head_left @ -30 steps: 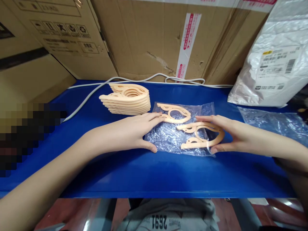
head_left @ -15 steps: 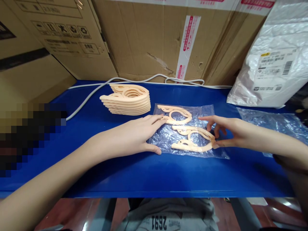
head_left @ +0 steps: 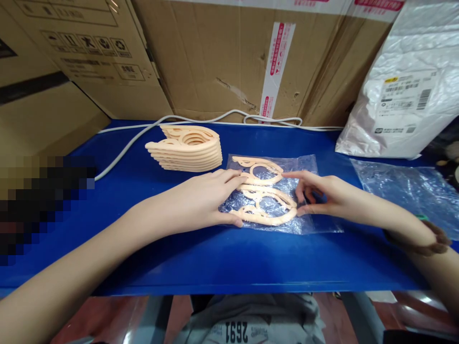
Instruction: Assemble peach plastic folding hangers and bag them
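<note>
Two beige folding hangers lie one in front of the other at a clear plastic bag [head_left: 315, 222]; whether both are inside it I cannot tell. My left hand [head_left: 201, 198] rests flat over the bag's left edge, fingers stretched and thumb apart, its fingertips at the left ends of the hangers. At their right ends is my right hand [head_left: 321, 193]. Its index finger reaches to the tip of the far hanger [head_left: 276, 177], while the thumb touches the rounded end of the near hanger [head_left: 276, 220]. The other right fingers are curled.
A stack of several beige hangers [head_left: 190, 155] stands at the back left of the blue table [head_left: 215, 265]. Behind run a white cable [head_left: 136, 138] and cardboard boxes [head_left: 215, 57]. To the right are a white mailing bag [head_left: 398, 110] and another clear bag [head_left: 405, 186].
The near hanger has slid left toward my left hand. My right hand has shifted left with it, and its index finger now meets the far hanger. My left hand stays in place.
</note>
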A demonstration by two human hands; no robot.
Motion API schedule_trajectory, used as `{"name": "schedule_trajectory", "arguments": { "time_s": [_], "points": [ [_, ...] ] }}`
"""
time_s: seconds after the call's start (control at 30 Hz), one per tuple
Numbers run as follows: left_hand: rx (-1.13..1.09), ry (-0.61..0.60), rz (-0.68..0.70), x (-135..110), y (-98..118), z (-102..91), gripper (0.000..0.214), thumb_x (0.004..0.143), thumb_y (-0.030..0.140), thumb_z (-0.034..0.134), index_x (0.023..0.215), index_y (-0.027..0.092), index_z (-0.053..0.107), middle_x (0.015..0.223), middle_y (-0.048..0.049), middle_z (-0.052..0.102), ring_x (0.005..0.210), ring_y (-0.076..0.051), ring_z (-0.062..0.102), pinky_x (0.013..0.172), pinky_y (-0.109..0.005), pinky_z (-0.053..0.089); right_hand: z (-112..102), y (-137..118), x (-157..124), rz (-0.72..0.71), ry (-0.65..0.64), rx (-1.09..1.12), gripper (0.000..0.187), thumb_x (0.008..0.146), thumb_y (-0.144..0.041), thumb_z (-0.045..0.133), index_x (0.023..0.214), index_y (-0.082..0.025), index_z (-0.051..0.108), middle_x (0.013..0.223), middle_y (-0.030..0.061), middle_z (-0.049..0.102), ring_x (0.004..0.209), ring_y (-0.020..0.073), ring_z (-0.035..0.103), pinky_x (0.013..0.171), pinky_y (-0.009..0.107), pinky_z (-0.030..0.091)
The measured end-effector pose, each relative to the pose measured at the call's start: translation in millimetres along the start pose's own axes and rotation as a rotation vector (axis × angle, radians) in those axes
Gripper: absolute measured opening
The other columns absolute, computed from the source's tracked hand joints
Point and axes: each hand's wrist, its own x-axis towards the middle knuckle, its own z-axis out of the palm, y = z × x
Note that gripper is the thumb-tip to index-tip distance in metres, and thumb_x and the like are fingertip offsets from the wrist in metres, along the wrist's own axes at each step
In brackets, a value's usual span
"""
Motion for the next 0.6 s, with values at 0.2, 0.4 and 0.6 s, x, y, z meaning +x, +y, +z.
{"name": "schedule_trajectory", "arguments": {
  "time_s": [0.2,0.4,0.6],
  "points": [
    [-0.004,0.015,0.011,0,-1,2.5,0.081,0.092,0.065,0.055,0.154,0.015,0.039,0.160,-0.0131,0.039,0.142,-0.030,0.044,0.111,-0.039,0.043,15,3,9,-0.017,0.069,-0.060,0.067,0.092,-0.052,0.064,0.150,-0.030,0.039,0.082,-0.0029,0.064,0.064,0.0136,0.058,0.062,0.027,0.043],
    [-0.066,0.041,0.029,-3,-3,-0.4,0.079,0.090,0.066,0.057,0.151,0.018,0.043,0.156,-0.0129,0.045,0.140,-0.031,0.047,0.109,-0.041,0.046,8,-1,5,0.013,0.104,-0.209,0.069,0.091,-0.059,0.061,0.149,-0.027,0.042,0.077,-0.0030,0.065,0.061,0.0155,0.059,0.060,0.027,0.040],
    [-0.140,0.215,0.127,-9,-11,-23.0,0.065,0.094,0.063,0.054,0.149,0.030,0.043,0.158,-0.0050,0.042,0.144,-0.026,0.042,0.118,-0.041,0.038,-10,4,0,0.043,0.229,-0.377,0.060,0.095,-0.054,0.056,0.147,-0.025,0.046,0.078,-0.0007,0.067,0.060,0.0154,0.059,0.059,0.027,0.039]
  ]
}}
